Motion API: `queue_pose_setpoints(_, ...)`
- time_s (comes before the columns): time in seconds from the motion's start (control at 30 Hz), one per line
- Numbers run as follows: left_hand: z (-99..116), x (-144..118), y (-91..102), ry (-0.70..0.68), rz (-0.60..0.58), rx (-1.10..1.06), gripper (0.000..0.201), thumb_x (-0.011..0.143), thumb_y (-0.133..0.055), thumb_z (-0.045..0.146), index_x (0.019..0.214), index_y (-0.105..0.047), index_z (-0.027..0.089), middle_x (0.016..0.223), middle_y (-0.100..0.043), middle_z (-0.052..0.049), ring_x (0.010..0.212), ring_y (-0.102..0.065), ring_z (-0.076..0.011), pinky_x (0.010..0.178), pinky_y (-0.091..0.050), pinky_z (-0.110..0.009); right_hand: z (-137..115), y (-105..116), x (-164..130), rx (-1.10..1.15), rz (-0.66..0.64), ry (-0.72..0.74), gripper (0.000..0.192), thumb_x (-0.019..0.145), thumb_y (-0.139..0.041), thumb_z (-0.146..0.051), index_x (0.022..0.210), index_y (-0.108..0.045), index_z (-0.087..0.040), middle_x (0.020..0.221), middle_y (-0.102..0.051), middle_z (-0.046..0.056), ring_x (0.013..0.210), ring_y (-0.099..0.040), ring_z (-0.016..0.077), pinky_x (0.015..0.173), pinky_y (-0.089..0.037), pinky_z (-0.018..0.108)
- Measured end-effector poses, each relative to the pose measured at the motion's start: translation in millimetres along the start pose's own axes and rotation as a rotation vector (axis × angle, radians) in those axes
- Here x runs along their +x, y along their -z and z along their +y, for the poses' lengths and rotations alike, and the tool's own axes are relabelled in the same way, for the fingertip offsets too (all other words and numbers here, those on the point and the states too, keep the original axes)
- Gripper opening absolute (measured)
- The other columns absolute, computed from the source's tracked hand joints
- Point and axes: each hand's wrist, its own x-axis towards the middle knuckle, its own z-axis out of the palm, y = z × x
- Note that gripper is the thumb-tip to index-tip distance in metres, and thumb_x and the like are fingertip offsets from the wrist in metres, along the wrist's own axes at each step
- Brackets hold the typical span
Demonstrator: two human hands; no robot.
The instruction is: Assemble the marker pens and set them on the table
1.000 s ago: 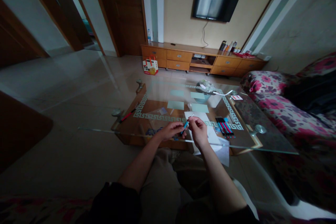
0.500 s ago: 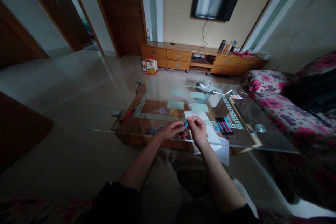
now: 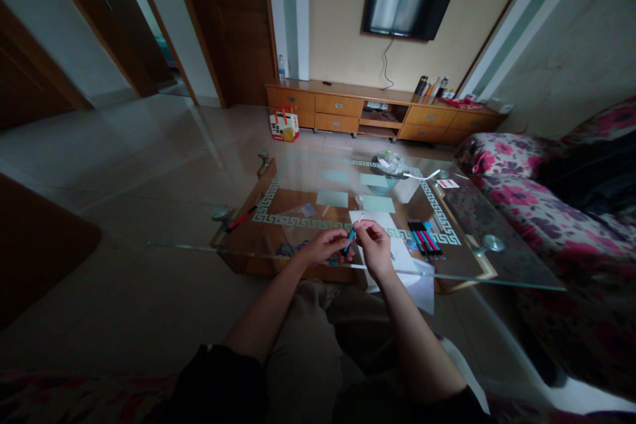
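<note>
Over the near edge of the glass table (image 3: 298, 253), my left hand (image 3: 325, 245) is closed around a slim blue pen (image 3: 350, 236) with a dark lower end. My right hand (image 3: 376, 246) pinches the pen's upper end between thumb and fingertips. A thin pale tip (image 3: 361, 217) sticks up past the right fingers; what it is exactly is too small to tell. White paper sheets (image 3: 407, 264) lie beneath the right hand. Just right of them, several black, red and blue pens (image 3: 425, 240) lie side by side in a row.
A red-and-black pen (image 3: 243, 217) lies at the table's left. Toward the back right are a basket (image 3: 382, 182) with a plastic bag, a white strip (image 3: 422, 176) and a red-and-white card (image 3: 448, 183). A floral sofa (image 3: 521, 192) borders the right side.
Both hands stay almost in place around the blue pen. The pale tip at its upper end looks thinner and sits slightly lower than before.
</note>
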Motion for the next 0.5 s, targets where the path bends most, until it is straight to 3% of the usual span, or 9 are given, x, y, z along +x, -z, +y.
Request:
queue_pose_setpoints(0.27, -1.2, 0.2, 0.3, 0.013, 0.006, -0.007, 0.043, 0.086, -0.064, 0.055, 0.096, -0.06, 0.013, 0.085, -0.071, -0.009, 0.073, -0.069, -0.0167, 0.059, -0.05, -0.022, 3.2, 2.6, 0.5, -0.008, -0.006, 0.009, 0.025, 0.08, -0.073, -0.044, 0.087, -0.067, -0.021, 0.067, -0.057, -0.003, 0.054, -0.047, 0.0104, 0.051, -0.039, 0.024)
queue_pose_setpoints(0.5, -2.0, 0.8, 0.5, 0.025, 0.04, 0.042, 0.045, 0.086, -0.063, 0.057, 0.097, -0.061, 0.013, 0.082, -0.073, -0.008, 0.045, -0.049, -0.0053, 0.043, -0.028, -0.019, 0.3, -1.2, -1.8, 0.019, -0.053, -0.036, 0.026, 0.081, -0.07, -0.047, 0.086, -0.067, -0.022, 0.063, -0.057, -0.003, 0.047, -0.047, 0.0106, 0.044, -0.04, 0.025)
